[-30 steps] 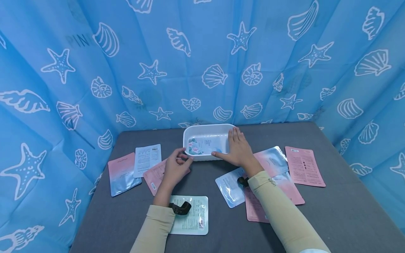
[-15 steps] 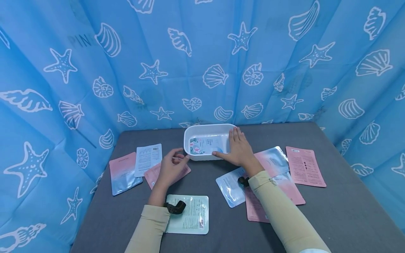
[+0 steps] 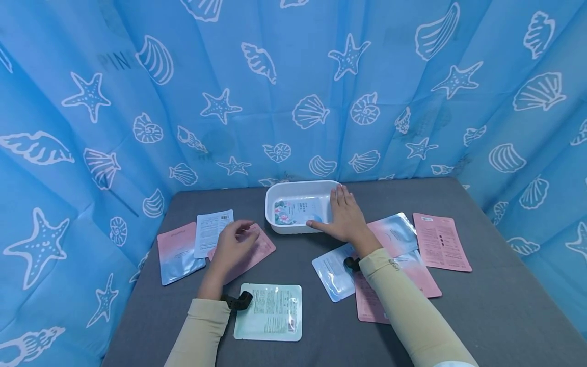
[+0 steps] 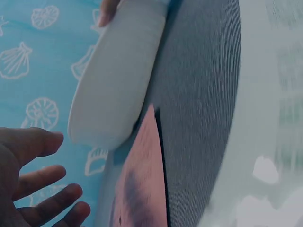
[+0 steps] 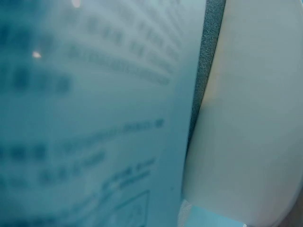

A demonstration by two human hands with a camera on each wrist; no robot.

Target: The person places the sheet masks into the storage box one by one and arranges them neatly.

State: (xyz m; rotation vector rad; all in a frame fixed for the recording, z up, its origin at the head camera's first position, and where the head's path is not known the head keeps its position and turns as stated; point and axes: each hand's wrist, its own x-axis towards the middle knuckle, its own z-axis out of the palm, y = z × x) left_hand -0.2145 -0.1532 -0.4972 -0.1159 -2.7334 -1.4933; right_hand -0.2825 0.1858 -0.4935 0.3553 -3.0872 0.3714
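Observation:
A white plastic basin [image 3: 293,229] stands near the table's back edge, with a floral sheet mask packet [image 3: 300,210] lying inside. My right hand [image 3: 346,216] rests on the basin's right end, its fingers straight along the rim and the thumb on the near rim. My left hand [image 3: 234,247] hovers over a pink packet [image 3: 257,250], left of the basin and apart from it. In the left wrist view, the fingers [image 4: 42,182] are spread and loosely bent, holding nothing. The right wrist view shows a pale packet [image 5: 94,118] close up beside the basin's outer wall [image 5: 246,118].
To the left lie a pink-blue packet [image 3: 180,252] and a white-blue one [image 3: 212,232]. A green packet [image 3: 270,312] is in front. Several pink and blue packets [image 3: 415,275] overlap under my right forearm; another pink packet [image 3: 441,242] lies farther right. A blue curtain [image 3: 293,92] hangs behind.
My left hand has drawn away from the basin's near-left corner, moving left over the pink packet. My right hand and the basin have stayed in place.

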